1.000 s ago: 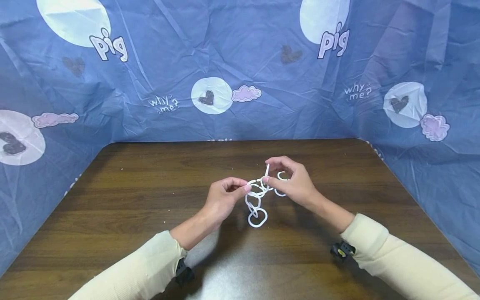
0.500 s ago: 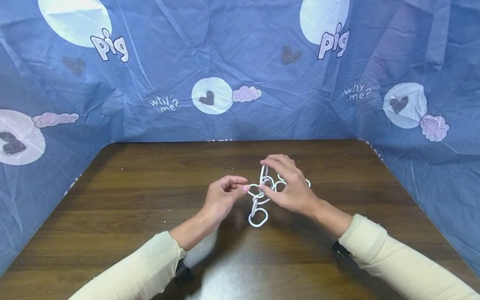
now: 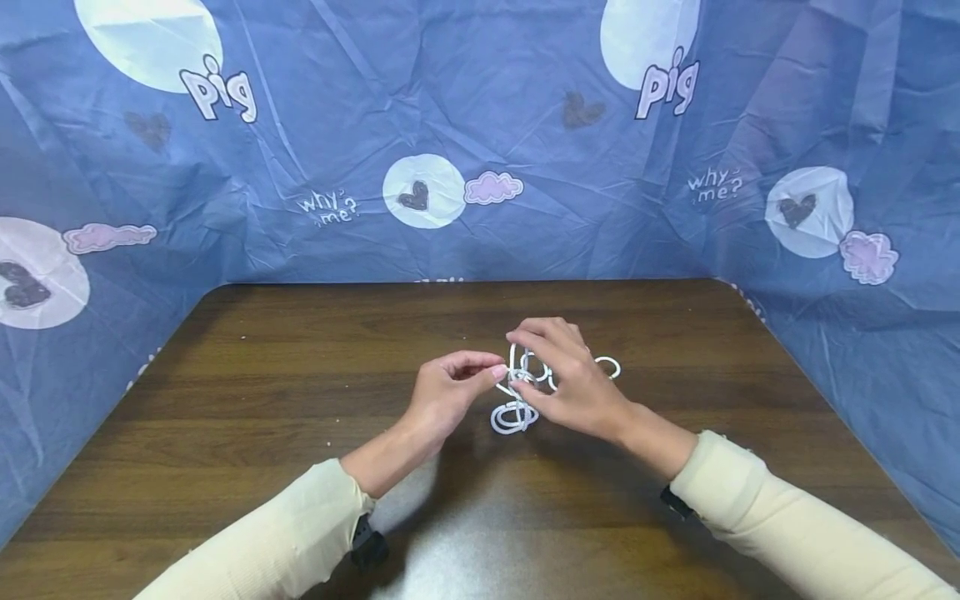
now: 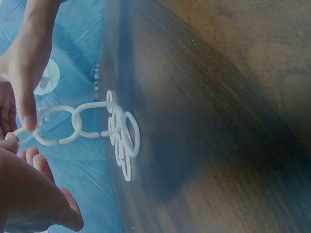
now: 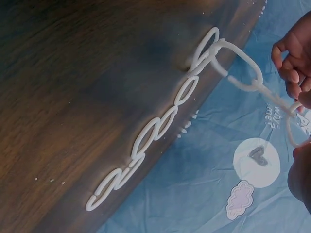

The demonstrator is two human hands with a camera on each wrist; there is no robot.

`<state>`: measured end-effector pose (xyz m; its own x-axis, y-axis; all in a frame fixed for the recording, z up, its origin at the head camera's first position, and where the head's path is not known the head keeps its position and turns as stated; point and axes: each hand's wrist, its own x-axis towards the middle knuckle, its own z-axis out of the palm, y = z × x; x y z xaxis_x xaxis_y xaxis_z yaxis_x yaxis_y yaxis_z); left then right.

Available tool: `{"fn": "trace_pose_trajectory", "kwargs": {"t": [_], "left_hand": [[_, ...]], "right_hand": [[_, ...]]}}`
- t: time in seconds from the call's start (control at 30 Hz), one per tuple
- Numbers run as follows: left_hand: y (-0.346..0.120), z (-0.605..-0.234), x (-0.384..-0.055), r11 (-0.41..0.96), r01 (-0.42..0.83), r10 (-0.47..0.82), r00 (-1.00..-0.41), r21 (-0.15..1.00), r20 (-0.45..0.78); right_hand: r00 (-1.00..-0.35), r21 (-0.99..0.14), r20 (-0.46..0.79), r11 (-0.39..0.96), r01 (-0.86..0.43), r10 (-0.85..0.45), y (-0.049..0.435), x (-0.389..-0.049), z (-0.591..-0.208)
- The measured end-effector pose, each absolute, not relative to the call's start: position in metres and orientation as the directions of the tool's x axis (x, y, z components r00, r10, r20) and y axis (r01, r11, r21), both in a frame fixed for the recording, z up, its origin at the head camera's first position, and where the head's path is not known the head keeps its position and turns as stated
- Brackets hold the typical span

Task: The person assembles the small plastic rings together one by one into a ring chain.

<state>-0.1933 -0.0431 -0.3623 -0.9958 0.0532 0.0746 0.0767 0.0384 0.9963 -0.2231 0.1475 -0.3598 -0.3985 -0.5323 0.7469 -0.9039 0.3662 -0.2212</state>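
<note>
Several white plastic links form a chain (image 3: 513,419), part of it raised between both hands and the rest on the table. My left hand (image 3: 441,402) pinches a link between thumb and index finger. Just right of it, my right hand (image 3: 573,387) grips another raised link, thumb below and fingers above. In the left wrist view, two hooked-together links (image 4: 77,121) hang from the fingertips down to a bunched heap, and small gaps show in their rings. A row of joined links (image 5: 167,121) trails along the table in the right wrist view.
The brown wooden table (image 3: 300,358) has rounded back corners and a few tiny white specks. Blue printed fabric (image 3: 480,100) stands around its back and sides. Each wrist carries a black strap device (image 3: 369,543) at the cream sleeve.
My right hand has moved left, closer to my left hand, with its link. The links hanging below have drawn up into a tighter heap. My left hand has shifted only slightly.
</note>
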Motion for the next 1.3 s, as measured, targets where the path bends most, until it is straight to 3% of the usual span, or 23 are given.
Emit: {"fn": "trace_pose_trajectory", "kwargs": {"t": [0.37,0.77,0.9,1.13,1.3], "left_hand": [[-0.039,-0.358,-0.193,0.022,0.121,0.049,-0.992,0.992,0.120],[-0.042,-0.358,-0.195,0.103,0.097,-0.013,-0.995,0.990,0.099],[-0.042,-0.359,-0.195,0.103,0.098,-0.022,-0.995,0.990,0.101],[-0.044,-0.361,-0.194,0.105,0.089,-0.037,-0.995,0.990,0.094],[-0.045,-0.362,-0.194,0.107,0.086,-0.039,-0.995,0.991,0.091]], "right_hand": [[-0.374,-0.142,0.730,0.409,-0.902,-0.572,0.140,-0.217,-0.359],[-0.480,-0.217,0.684,0.475,-0.853,-0.550,0.160,-0.218,-0.355],[-0.552,-0.283,0.671,0.516,-0.808,-0.495,0.175,-0.222,-0.357],[-0.775,-0.487,0.518,0.620,-0.615,-0.362,0.200,-0.233,-0.360],[-0.834,-0.514,0.438,0.668,-0.538,-0.335,0.214,-0.240,-0.359]]}}
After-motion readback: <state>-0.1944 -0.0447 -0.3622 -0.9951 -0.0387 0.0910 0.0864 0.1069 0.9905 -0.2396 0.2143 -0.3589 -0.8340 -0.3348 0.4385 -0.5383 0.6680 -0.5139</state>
